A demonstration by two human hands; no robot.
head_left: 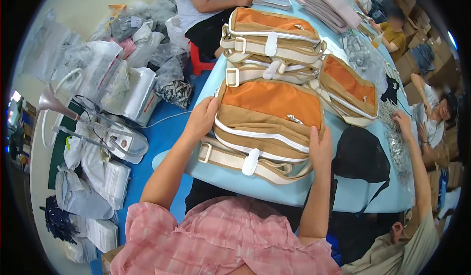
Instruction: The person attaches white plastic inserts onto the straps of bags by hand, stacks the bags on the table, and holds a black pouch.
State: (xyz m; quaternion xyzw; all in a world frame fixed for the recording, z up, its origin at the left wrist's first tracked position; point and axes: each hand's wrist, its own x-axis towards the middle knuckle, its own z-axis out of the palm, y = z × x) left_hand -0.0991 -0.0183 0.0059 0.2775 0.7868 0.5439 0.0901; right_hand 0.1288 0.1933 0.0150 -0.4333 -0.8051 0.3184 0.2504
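An orange and tan shoulder bag (267, 103) with white zippers lies near the table's front edge, its orange panel facing up. My left hand (203, 117) grips its left side, and my right hand (321, 148) holds the right side, thumb on top. The fingers under the bag are hidden. Along the near side runs its cream strap (223, 163), with a white wrapped piece (250, 162) on it. Just behind, similar bags (274, 23) are stacked, and another orange and tan bag (349, 84) lies to the right.
A black mesh-like pouch (362, 154) lies right of my right hand. A co-worker's hand (403, 123) reaches silvery packets (395, 142) at the right edge. Folded pink cloth (328, 7) sits farther back. Left are a garment steamer (125, 142), plastic-wrapped packages (140, 96) and a red stool (198, 63).
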